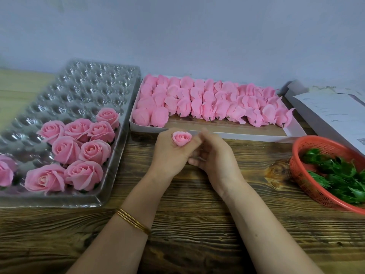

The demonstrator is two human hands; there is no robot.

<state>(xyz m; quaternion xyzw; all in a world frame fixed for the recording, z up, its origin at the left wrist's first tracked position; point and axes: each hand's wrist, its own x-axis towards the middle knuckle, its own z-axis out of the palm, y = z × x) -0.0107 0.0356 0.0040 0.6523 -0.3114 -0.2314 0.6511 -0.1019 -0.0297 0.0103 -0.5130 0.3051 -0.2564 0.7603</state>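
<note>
My left hand (169, 153) grips a small pink rose bud (181, 138) upright, its fingers curled round the base. My right hand (213, 155) is pressed against the left from the right, fingers curled at the bud's lower part; what they pinch is hidden. Both hands hover over the wooden table (187, 224), just in front of a white box (217, 133) filled with several rows of pink rose heads lying on their sides. At left, a clear plastic cell tray (83, 86) holds several finished open pink roses (94, 151).
An orange mesh basket (296, 155) with green leaf pieces (339, 175) stands at the right edge. Behind it lie a grey box and printed paper sheets (331, 115). A pale wall runs behind the table. A gold bangle (132, 221) is on my left wrist.
</note>
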